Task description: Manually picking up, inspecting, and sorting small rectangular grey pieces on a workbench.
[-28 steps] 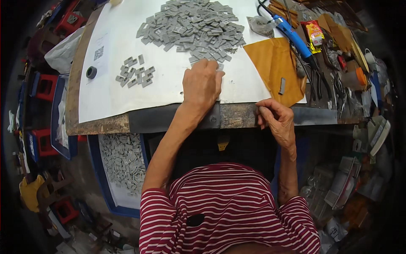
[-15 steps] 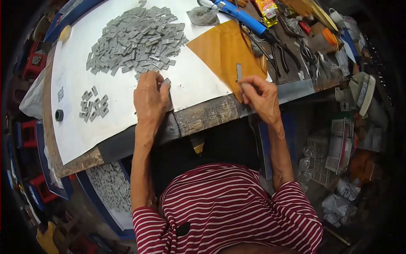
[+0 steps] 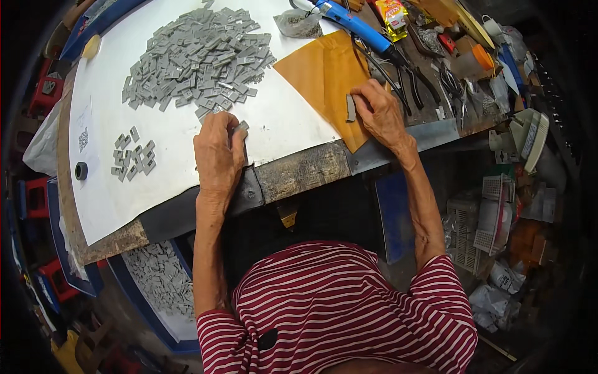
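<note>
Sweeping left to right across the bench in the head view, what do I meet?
Small black cylinder, small cluster of grey pieces, left hand, grey strip, right hand, orange-capped container.

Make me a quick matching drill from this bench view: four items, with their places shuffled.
Items
1. Left hand
2. Right hand
3. Black ring
4. Blue tool

Places
A. Between the clear bag and the yellow packet
B. At the near edge of the big grey pile
C. By the left edge of the white sheet
D. At the grey strip over the brown sheet

Pairs: 1-B, 2-D, 3-C, 4-A
</note>
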Available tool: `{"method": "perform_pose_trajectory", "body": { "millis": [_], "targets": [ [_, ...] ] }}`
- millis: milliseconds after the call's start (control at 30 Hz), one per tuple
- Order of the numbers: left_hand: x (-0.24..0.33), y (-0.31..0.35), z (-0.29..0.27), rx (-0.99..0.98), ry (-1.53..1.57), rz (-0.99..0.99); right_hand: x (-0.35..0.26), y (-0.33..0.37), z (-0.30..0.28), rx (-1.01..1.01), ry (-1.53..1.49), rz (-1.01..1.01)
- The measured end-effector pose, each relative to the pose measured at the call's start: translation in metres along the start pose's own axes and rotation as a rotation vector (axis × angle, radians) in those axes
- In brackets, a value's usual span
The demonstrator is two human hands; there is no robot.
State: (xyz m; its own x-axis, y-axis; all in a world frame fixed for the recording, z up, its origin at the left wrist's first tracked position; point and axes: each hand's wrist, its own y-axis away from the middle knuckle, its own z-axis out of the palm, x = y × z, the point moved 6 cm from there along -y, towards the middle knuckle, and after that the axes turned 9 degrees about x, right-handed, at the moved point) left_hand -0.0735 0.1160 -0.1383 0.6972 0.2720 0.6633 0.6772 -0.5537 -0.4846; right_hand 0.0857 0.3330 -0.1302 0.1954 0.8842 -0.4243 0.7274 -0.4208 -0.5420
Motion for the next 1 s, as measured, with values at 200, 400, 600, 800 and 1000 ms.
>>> {"method": "perform_pose_trajectory", "body": {
  "millis": [200,400,600,800,1000],
  "targets": [
    [-0.001,0.000,0.001,-0.001,0.106,-0.041,-0.005,-0.005,0.002,-0.106,0.112,-0.187],
    [-0.007,0.002,-0.001,0.012,0.093,-0.087,0.000,-0.006,0.010,-0.196,0.186,-0.234],
    [-0.006,0.003,-0.001,0.024,0.081,-0.053,-0.002,-0.008,0.010,-0.192,0.191,-0.272],
    [-0.005,0.002,-0.001,0.013,0.077,-0.067,-0.005,-0.010,0.005,-0.151,0.130,-0.269],
    [-0.006,0.003,-0.004,0.041,0.174,-0.154,-0.004,-0.012,0.001,-0.141,0.032,-0.186]
  ]
}}
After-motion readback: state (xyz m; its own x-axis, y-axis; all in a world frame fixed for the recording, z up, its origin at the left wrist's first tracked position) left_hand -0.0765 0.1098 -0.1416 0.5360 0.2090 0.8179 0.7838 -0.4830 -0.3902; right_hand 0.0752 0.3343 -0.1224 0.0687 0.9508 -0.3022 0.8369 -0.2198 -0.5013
